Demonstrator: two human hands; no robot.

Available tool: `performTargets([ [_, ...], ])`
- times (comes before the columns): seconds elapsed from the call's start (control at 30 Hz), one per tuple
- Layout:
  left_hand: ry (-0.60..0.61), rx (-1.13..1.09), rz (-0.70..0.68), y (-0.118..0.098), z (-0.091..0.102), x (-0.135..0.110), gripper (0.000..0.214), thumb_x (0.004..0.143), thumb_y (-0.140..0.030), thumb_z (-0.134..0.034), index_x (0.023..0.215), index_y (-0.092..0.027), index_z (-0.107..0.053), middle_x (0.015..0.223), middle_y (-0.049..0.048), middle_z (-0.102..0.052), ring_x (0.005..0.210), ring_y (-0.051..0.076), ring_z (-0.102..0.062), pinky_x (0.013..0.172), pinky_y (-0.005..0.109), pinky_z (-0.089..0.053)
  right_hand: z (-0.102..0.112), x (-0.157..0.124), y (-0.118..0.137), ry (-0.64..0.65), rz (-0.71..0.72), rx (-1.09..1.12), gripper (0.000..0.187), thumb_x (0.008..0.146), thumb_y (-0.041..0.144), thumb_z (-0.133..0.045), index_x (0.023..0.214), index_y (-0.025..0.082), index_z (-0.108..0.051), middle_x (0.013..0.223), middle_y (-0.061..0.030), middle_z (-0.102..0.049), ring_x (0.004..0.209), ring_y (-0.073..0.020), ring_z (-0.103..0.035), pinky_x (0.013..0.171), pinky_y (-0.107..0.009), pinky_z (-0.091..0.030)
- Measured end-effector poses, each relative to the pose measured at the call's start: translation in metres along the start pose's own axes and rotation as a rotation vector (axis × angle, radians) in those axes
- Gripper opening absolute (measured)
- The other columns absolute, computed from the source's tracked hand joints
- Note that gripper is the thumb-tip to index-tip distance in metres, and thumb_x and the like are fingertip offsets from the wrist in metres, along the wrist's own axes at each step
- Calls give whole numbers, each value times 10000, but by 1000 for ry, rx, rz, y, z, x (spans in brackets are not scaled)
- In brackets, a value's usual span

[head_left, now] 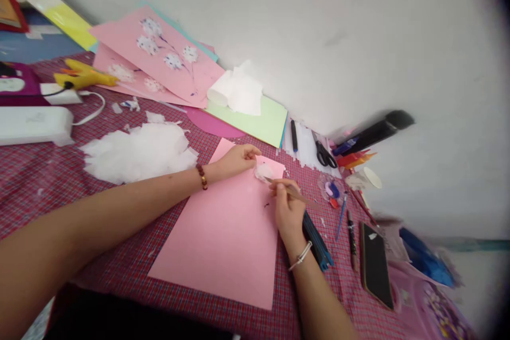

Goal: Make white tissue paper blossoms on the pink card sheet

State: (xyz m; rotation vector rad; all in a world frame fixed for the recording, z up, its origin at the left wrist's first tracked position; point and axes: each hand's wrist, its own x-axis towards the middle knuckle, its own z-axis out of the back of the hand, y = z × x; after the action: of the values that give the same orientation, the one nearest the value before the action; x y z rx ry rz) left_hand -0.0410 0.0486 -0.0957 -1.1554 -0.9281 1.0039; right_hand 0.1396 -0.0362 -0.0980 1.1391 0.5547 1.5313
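A pink paper sheet (pixel 223 228) lies on the red checked tablecloth. My left hand (pixel 238 158) rests at the sheet's far edge, fingers pinched on a small white tissue tuft (pixel 263 171). My right hand (pixel 287 211) is closed on a thin brush (pixel 292 193) whose tip touches the tuft. A bead bracelet is on my left wrist, a white band on my right.
A pile of torn white tissue (pixel 137 151) lies to the left. Pink sheets with tissue flowers (pixel 163 58), a yellow glue gun (pixel 82 77), scissors (pixel 324 154), a paint palette (pixel 331 190), pens, a paper cup (pixel 366 178) and a black phone (pixel 376 271) surround the sheet.
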Motion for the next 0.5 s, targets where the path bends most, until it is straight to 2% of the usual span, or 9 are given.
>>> performTargets([
  [0.07, -29, -98, 21, -13, 10, 4, 278, 714, -87, -578, 991, -105, -607, 733, -9, -601, 621, 76, -538, 595, 200, -427, 2, 5, -4, -110, -169, 292, 170, 878, 345, -509, 846, 194, -579, 704, -1, -609, 603, -149, -565, 615, -303, -483],
  [0.13, -97, -220, -5, -33, 27, 7, 248, 730, -106, -588, 979, -111, -594, 692, -23, -586, 574, 63, -527, 584, 198, -430, 4, 9, -8, -116, -297, 497, 181, 827, 373, -571, 820, 192, -580, 651, 14, -609, 553, -134, -555, 583, -287, -475],
  [0.2, -202, -280, -56, -56, 52, 7, 175, 749, -134, -593, 923, -118, -592, 673, -23, -577, 563, 60, -536, 573, 194, -430, 6, 11, -11, -104, -371, 587, 188, 776, 375, -627, 803, 192, -593, 626, 16, -619, 535, -130, -556, 559, -275, -465],
  [0.27, -278, -191, -102, -76, 80, 3, 63, 756, -168, -607, 786, -120, -580, 654, -12, -565, 581, 64, -550, 556, 185, -418, 6, 12, -16, -102, -391, 619, 193, 743, 368, -664, 801, 190, -612, 634, 10, -636, 536, -127, -559, 548, -267, -458],
  [0.3, -293, -105, -115, -83, 93, -2, 81, 762, -187, -609, 734, -123, -567, 638, -10, -557, 582, 66, -550, 551, 183, -412, 6, 12, -18, -88, -400, 641, 192, 733, 358, -681, 803, 190, -620, 645, 6, -644, 538, -127, -560, 550, -267, -458],
  [0.37, -234, 122, -97, -90, 115, -16, 102, 770, -200, -603, 709, -125, -571, 627, -4, -563, 577, 67, -541, 548, 183, -400, 4, 12, -23, -55, -386, 602, 195, 749, 382, -676, 804, 200, -634, 666, -3, -652, 556, -136, -568, 564, -283, -466],
  [0.43, -69, 401, -32, -86, 129, -34, 49, 753, -172, -599, 755, -124, -609, 653, 1, -600, 579, 70, -534, 557, 189, -389, 3, 12, -26, -21, -346, 557, 195, 774, 403, -657, 807, 211, -645, 684, -6, -647, 581, -148, -574, 593, -307, -477],
  [0.5, 129, 700, 3, -76, 133, -50, 97, 715, -119, -598, 798, -125, -648, 714, 6, -645, 631, 85, -548, 599, 198, -390, 2, 11, -26, 4, -317, 534, 197, 785, 411, -647, 804, 214, -648, 685, -5, -636, 590, -154, -576, 612, -322, -481],
])
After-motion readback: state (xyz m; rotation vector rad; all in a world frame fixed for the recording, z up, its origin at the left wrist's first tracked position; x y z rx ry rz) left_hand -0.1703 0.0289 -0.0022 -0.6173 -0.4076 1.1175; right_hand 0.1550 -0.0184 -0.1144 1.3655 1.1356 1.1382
